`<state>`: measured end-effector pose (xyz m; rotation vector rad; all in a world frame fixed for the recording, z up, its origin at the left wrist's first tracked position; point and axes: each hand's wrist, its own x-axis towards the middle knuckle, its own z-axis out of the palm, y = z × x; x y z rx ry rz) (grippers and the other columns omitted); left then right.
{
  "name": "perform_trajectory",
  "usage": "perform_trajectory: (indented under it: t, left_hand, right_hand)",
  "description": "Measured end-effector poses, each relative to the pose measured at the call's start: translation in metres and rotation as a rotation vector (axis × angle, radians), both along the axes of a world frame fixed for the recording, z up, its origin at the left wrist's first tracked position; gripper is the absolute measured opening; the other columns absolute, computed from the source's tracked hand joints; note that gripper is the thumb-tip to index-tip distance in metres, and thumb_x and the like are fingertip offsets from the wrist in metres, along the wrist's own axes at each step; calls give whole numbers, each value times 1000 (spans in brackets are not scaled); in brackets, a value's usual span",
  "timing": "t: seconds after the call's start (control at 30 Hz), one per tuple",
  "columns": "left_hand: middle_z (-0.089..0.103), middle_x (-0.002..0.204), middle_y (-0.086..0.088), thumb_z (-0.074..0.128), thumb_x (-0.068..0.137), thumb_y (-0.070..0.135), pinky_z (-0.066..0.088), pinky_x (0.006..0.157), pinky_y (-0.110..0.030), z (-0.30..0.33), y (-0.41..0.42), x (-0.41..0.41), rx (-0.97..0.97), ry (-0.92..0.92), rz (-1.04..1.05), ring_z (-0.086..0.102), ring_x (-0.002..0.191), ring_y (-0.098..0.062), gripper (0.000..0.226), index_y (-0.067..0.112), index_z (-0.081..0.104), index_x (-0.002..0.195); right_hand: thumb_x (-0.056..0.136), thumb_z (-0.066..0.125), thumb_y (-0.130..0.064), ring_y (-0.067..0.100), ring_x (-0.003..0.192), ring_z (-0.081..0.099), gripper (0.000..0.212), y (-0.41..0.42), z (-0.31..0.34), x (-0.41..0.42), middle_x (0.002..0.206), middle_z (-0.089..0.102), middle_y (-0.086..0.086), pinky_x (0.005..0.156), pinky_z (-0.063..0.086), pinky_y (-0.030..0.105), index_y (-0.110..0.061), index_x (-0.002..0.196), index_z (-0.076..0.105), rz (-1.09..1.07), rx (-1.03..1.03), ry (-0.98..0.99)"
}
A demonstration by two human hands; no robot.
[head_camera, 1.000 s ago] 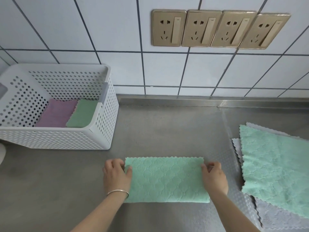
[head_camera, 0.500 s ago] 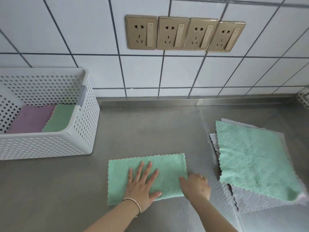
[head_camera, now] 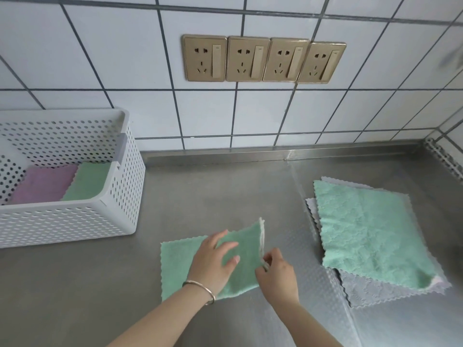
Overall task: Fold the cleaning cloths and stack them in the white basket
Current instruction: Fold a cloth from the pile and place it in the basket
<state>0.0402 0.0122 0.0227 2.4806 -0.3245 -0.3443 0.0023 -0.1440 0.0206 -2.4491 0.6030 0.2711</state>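
A half-folded green cloth lies on the steel counter in front of me. My left hand rests flat on its middle, fingers spread. My right hand pinches the cloth's right edge and holds it lifted off the counter, tilted up toward the left. The white perforated basket stands at the left, with a folded purple cloth and a folded green cloth side by side inside. At the right, an unfolded green cloth tops a pile of grey cloths.
A white tiled wall with a row of gold sockets stands behind the counter. A raised steel lip runs along the counter's back edge. A textured strip of counter lies between the folded cloth and the pile.
My left hand moved from the cloth's left edge onto its middle. My right hand gripped the right edge and raised it up and leftward. The view shifted right.
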Motion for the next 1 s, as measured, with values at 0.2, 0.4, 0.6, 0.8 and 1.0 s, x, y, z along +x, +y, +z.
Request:
perform_trajectory:
  t: [0.2,0.4,0.6,0.8,1.0]
  left_hand:
    - [67,87,11,65,82,23,49,85,-21,26,-13,10,-463,352,412,62,86,-8,14,25,69,95]
    - [66,82,8,70,77,28,52,88,-32,16,-7,12,-432,407,578,63,83,-14,6,28,65,80]
    - [59,69,5,64,83,27,36,68,-21,18,8,11,-370,279,703,54,72,-16,16,22,56,70]
    - [62,76,3,64,85,24,34,68,-20,11,50,-1,-274,163,788,56,75,-17,14,18,55,76]
    - [62,80,2,66,83,20,35,70,-22,-6,76,-11,-237,153,910,57,79,-19,13,15,54,80]
  right_hand:
    - [56,65,-1,25,45,45,27,38,3,-3,60,53,-1,38,16,17,-14,75,50,167,-92,-318]
    - [32,75,-6,13,31,43,61,57,-1,-4,52,50,-6,38,-2,12,-23,74,34,350,-179,-381]
    - [55,46,-18,13,71,43,29,62,-12,-11,84,45,-8,57,34,18,-23,83,42,645,-245,-646]
    - [40,78,-29,17,123,43,97,59,-36,-6,137,52,3,95,48,33,-19,130,43,797,-338,-355]
    - [38,81,-17,18,129,34,104,69,-57,-6,139,50,1,100,25,40,-21,133,41,907,-358,-271]
